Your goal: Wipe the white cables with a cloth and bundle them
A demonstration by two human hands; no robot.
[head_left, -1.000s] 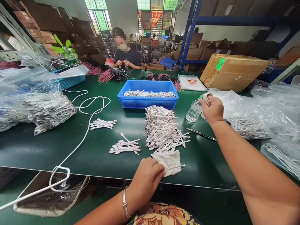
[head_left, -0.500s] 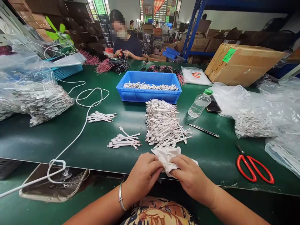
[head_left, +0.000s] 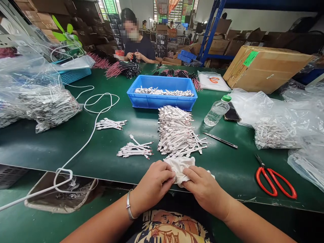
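My left hand [head_left: 154,185] and my right hand [head_left: 202,187] meet at the near edge of the green table [head_left: 106,158]. Both are closed on a crumpled white cloth [head_left: 180,165] that bulges up between the thumbs. Just beyond the cloth lies a big heap of short white cable pieces [head_left: 177,131]. Two smaller bunches of the same pieces [head_left: 134,151] [head_left: 110,124] lie to the left. A blue tray [head_left: 162,100] behind the heap holds more pieces. Anything inside the cloth is hidden.
Red-handled scissors [head_left: 274,180] and tweezers [head_left: 220,140] lie to the right, near a water bottle [head_left: 216,111] and a phone [head_left: 232,115]. Plastic bags of pieces [head_left: 45,104] [head_left: 273,131] flank the table. A white cable [head_left: 86,141] loops left. A cardboard box [head_left: 263,69] stands far right. A person [head_left: 138,45] works opposite.
A second ago my right hand was up by the water bottle with a cloth; it came down to join my left hand on the white cloth. Since half a second ago, little has moved.
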